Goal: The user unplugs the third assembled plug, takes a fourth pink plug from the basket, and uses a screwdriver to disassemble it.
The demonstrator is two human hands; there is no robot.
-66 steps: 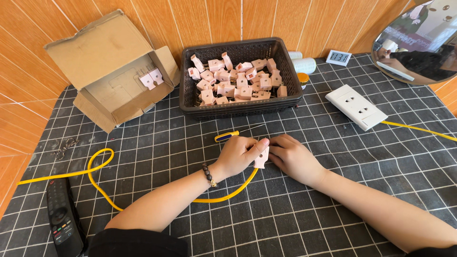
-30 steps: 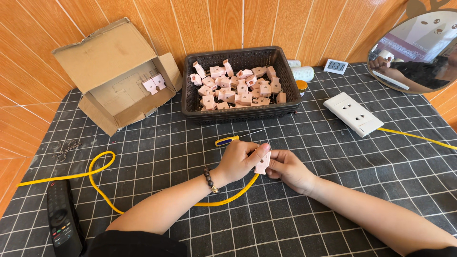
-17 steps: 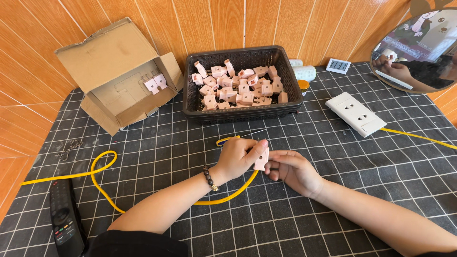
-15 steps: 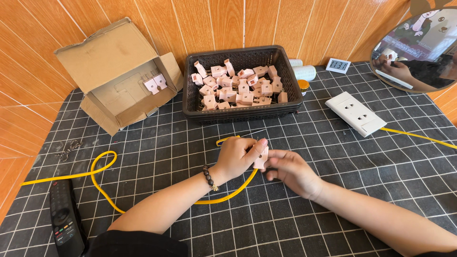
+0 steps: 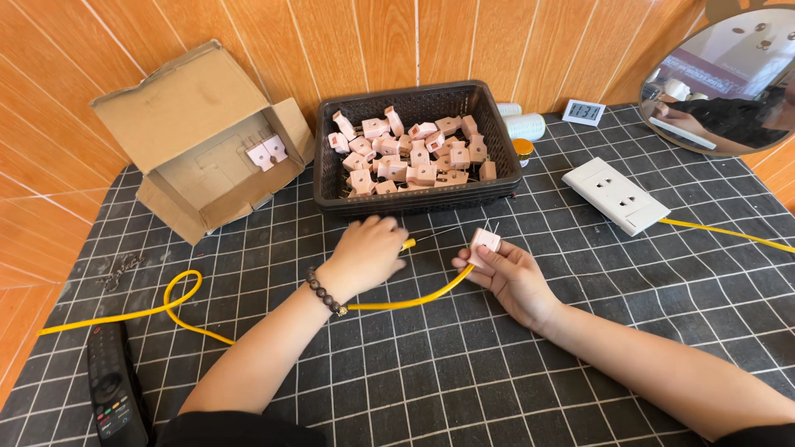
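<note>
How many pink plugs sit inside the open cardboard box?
2: both pink plugs lie side by side against the back wall of the cardboard box, left of the black basket. Others may be hidden behind its front flap.

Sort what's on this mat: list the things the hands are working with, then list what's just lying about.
In hand:
left hand on the yellow cable
right hand holding a pink plug
basket of pink plugs

Lying about:
cardboard box
white socket strip
remote control
mirror
small clock
</note>
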